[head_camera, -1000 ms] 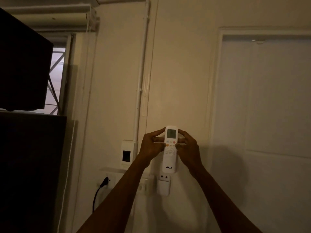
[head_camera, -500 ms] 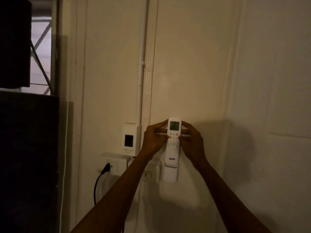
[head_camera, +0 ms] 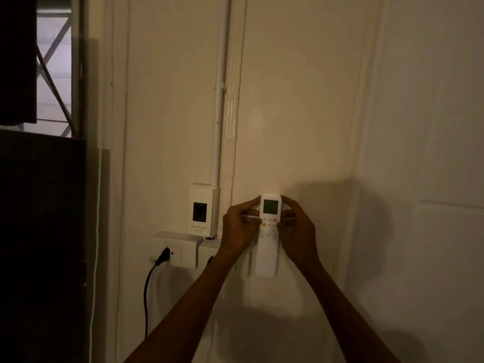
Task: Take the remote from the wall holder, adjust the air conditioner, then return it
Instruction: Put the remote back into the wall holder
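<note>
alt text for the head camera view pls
Both hands, left hand and right hand, grip a white remote whose lower end sits in a white wall holder. To the left, a black plug is in a wall socket.

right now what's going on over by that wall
A person is holding a white air conditioner remote against the wall with both hands, the left hand on its left edge and the right hand on its right edge. The remote's lower end sits inside the white wall holder, with the screen and buttons showing above it. It looks like the remote is being put back. To the left, a black plug sits in a wall socket.
</note>
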`<state>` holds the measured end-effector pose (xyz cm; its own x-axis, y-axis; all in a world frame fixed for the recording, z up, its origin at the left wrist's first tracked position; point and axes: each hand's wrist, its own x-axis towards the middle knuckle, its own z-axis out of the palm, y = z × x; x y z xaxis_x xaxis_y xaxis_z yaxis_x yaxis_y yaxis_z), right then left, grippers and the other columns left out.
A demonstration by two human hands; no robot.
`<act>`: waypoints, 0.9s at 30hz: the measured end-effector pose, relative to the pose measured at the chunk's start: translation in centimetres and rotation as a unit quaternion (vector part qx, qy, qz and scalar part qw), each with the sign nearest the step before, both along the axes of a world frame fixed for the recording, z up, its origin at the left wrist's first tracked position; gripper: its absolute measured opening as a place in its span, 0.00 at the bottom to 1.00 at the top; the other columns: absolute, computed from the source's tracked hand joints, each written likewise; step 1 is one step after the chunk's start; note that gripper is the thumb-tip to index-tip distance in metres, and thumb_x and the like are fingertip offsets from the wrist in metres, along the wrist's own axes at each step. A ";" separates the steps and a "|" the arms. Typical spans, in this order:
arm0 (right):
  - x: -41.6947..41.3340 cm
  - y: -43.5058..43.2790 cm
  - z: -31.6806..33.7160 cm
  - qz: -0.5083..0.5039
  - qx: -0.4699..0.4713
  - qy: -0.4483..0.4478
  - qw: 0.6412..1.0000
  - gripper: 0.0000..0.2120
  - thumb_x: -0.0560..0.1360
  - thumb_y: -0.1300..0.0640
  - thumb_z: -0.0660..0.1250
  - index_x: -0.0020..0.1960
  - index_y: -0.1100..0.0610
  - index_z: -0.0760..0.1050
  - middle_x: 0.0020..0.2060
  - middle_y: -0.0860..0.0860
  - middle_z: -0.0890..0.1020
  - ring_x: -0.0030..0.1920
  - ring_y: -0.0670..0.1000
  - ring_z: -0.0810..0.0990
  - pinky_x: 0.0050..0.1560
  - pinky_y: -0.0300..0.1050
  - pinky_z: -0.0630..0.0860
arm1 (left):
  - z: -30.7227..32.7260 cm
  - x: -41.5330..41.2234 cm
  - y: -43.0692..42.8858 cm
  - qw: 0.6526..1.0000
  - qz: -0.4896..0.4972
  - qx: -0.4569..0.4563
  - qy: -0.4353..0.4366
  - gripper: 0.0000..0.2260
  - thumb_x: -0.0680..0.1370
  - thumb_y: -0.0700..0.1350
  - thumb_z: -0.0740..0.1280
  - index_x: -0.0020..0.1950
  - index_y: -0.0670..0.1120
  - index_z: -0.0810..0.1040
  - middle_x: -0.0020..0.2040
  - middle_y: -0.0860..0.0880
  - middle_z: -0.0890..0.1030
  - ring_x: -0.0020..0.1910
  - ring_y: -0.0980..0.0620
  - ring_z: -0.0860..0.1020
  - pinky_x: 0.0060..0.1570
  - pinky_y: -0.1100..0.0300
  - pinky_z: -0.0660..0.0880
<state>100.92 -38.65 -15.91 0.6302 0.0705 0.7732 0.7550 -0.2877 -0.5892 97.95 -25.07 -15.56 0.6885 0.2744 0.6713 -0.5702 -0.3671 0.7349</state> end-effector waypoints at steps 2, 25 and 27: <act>0.0 -0.1 -0.6 0.002 -0.005 -0.001 1.000 0.24 0.72 0.64 0.68 0.67 0.56 0.69 0.56 0.57 0.80 0.49 0.49 0.78 0.48 0.32 0.75 | -0.6 0.0 0.0 1.000 0.002 0.007 0.006 0.22 0.73 0.33 0.69 0.66 0.44 0.75 0.46 0.49 0.83 0.42 0.62 0.82 0.41 0.75 0.77; -2.1 -0.3 -1.6 -0.003 -0.017 0.031 0.999 0.26 0.74 0.64 0.65 0.70 0.54 0.66 0.61 0.58 0.78 0.56 0.59 0.79 0.59 0.58 0.77 | -1.6 -0.5 -0.2 0.994 0.061 0.080 0.044 0.22 0.73 0.33 0.66 0.66 0.47 0.75 0.60 0.45 0.81 0.57 0.50 0.79 0.59 0.56 0.78; -2.6 -0.6 -1.3 0.002 -0.047 0.043 0.998 0.28 0.74 0.63 0.65 0.72 0.53 0.63 0.61 0.60 0.78 0.56 0.59 0.79 0.60 0.57 0.76 | -1.1 -1.0 0.1 0.989 0.054 0.125 0.062 0.21 0.73 0.35 0.66 0.66 0.47 0.75 0.59 0.45 0.82 0.57 0.50 0.80 0.58 0.57 0.77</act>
<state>98.35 -39.28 -17.23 0.6937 0.1426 0.7060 0.7041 -0.3410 -0.6229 96.98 -24.93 -16.68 0.7460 0.1869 0.6391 -0.4280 -0.6006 0.6753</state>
